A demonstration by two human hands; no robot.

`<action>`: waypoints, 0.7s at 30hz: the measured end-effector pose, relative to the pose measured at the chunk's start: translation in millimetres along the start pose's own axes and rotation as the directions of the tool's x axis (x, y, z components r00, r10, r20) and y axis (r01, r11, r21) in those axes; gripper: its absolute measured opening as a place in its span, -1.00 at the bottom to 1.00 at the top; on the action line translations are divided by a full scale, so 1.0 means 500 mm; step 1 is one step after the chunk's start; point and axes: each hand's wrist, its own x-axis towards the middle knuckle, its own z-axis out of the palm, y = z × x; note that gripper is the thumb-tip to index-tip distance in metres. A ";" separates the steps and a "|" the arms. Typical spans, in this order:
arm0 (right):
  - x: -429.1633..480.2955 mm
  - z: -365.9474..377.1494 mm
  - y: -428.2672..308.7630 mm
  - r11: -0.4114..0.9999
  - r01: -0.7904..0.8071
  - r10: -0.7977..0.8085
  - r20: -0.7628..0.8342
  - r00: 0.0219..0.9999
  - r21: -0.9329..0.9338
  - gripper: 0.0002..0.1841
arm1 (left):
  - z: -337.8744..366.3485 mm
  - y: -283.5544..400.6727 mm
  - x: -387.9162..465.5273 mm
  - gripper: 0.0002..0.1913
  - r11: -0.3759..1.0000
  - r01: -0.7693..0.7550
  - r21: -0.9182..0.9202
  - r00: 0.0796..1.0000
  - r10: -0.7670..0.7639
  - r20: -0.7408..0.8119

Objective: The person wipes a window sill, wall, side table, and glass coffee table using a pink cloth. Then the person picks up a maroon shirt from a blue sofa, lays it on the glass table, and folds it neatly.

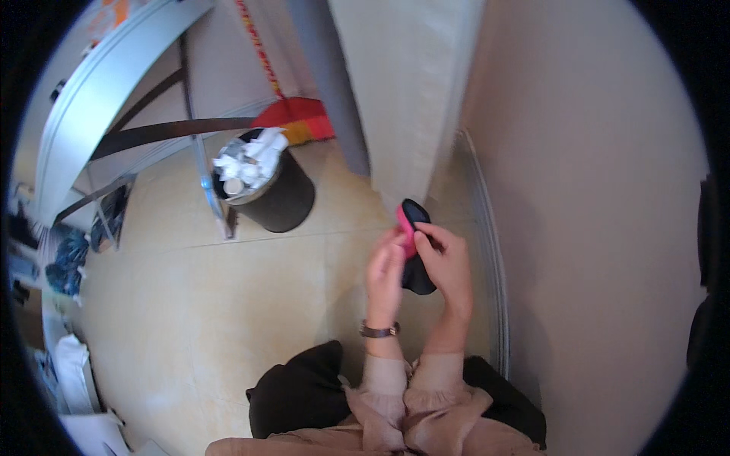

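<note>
Both hands are in front of me, above the tiled floor (256, 296). They meet on a small black-and-pink item (419, 276), which may be a shoe; its exact kind is unclear. Its upper end shows a black rim around a dark inner face, with a bright pink side. My left hand (386, 271), slightly blurred, pinches the pink side from the left. With thumb and forefinger, my right hand (450, 259) grips the black edge from the right. The black lower part hangs between my wrists. A dark-strapped watch (378, 330) is on my left wrist.
A dark waste bin (282, 199) full of crumpled white paper stands ahead left, with a red-and-yellow broom (296, 117) behind it. Table legs (208, 188) are beside the bin. A pale curtain (408, 85) hangs ahead. The wall (599, 228) rises at my right.
</note>
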 end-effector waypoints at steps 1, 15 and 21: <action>-0.003 0.008 -0.006 0.999 0.036 -0.036 0.004 0.999 0.018 -0.68 | 0.005 0.002 -0.001 -0.67 0.996 0.053 0.078 0.998 -0.055 0.021; 0.014 0.030 0.008 0.975 0.010 -0.012 0.008 1.000 0.221 -0.87 | 0.001 -0.015 0.020 -0.73 0.974 0.202 -0.099 0.971 -0.212 -0.107; -0.012 0.012 -0.047 0.992 -0.006 0.035 -0.233 0.972 0.126 -0.86 | 0.043 0.100 0.009 -0.81 0.974 0.153 0.168 0.957 -0.104 -0.269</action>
